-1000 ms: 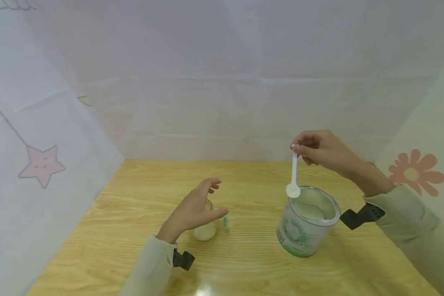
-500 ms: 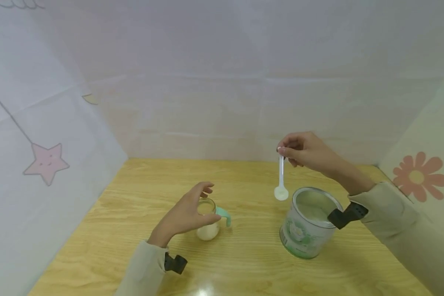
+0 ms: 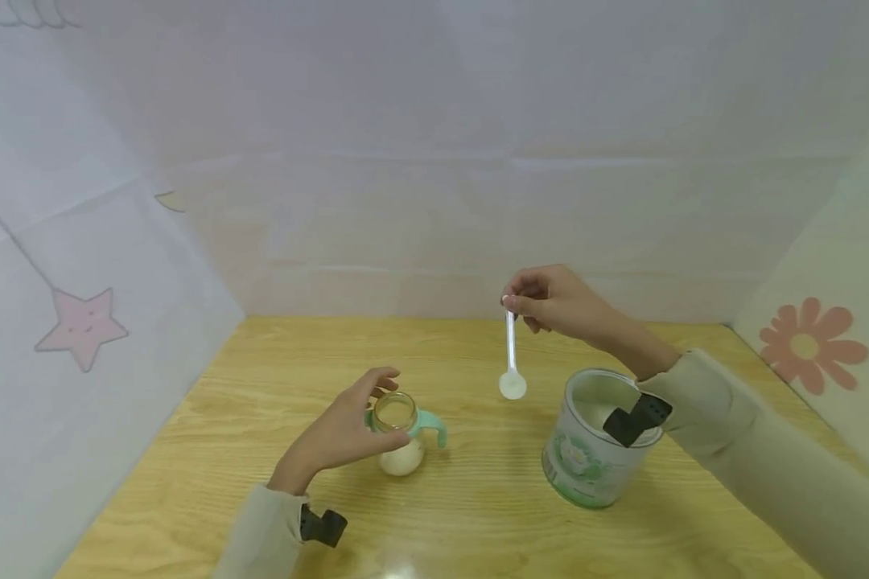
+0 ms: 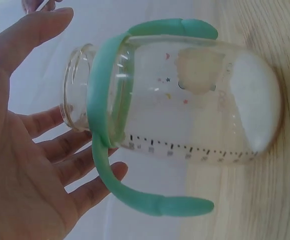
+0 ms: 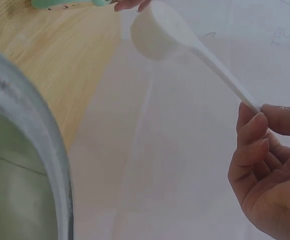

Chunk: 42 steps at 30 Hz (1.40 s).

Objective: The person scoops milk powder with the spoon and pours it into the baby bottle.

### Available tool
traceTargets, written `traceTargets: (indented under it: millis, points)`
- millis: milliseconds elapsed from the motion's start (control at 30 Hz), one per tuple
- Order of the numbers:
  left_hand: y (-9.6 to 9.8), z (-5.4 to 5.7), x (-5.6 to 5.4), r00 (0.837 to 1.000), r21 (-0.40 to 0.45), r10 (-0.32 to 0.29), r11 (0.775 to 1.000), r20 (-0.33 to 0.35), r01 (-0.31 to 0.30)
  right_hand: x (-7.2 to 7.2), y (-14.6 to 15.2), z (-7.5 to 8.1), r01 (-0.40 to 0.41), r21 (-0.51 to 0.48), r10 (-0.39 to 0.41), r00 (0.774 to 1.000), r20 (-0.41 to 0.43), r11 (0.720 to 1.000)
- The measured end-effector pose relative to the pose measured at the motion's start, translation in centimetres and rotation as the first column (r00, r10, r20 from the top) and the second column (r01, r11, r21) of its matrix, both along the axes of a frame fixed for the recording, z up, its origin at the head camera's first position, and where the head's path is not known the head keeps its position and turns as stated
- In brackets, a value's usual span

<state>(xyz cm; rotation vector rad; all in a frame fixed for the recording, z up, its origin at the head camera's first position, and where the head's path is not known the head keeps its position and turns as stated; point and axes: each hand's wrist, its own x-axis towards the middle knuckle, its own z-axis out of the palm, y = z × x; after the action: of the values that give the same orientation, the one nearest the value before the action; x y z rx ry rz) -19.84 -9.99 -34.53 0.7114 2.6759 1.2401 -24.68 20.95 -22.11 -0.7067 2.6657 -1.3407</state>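
My right hand [image 3: 561, 305] pinches the end of a white scoop's long handle. The scoop [image 3: 512, 384] hangs bowl-down over the table between bottle and can, white powder in its bowl. A clear baby bottle [image 4: 160, 100] with a mint-green two-handled collar stands uncapped on the table, white contents at its bottom. Around the bottle's neck, my left hand [image 3: 340, 430] is spread in a loose C. In the left wrist view its thumb stays apart from the neck, while the fingers reach behind the collar. The open milk powder can [image 3: 586, 474] sits under my right forearm.
The wooden table [image 3: 478, 507] runs back to a pale cloth backdrop [image 3: 405, 201], with printed cloth sides at left and right. A black wrist camera [image 3: 637, 418] on my right sleeve overlaps the can's rim in the head view.
My right hand has carried the scoop leftward, away from above the can toward the bottle. My left hand has shifted slightly left and down, showing more of the bottle's mouth.
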Motion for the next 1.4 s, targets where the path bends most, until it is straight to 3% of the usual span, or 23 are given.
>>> traceTargets:
  millis: [533, 933, 1400]
  points:
    - [-3.7, -1.7, -0.2, 0.999, 0.009, -0.024, 1.000, -0.025, 0.024, -0.3, -6.0, -0.5, -0.100, -0.011, 0.100, 0.995, -0.029, 0.995]
    - [-4.1, -1.9, -0.3, 0.998, 0.019, -0.054, 0.998, -0.022, 0.055, -0.5, -8.8, -1.3, -0.123, -0.042, 0.122, 0.992, -0.015, 0.992]
    - [-3.7, -1.9, -0.2, 0.998, 0.033, -0.062, 0.997, -0.032, 0.063, -0.9, -10.1, -1.4, -0.143, -0.061, 0.142, 0.990, -0.026, 0.988]
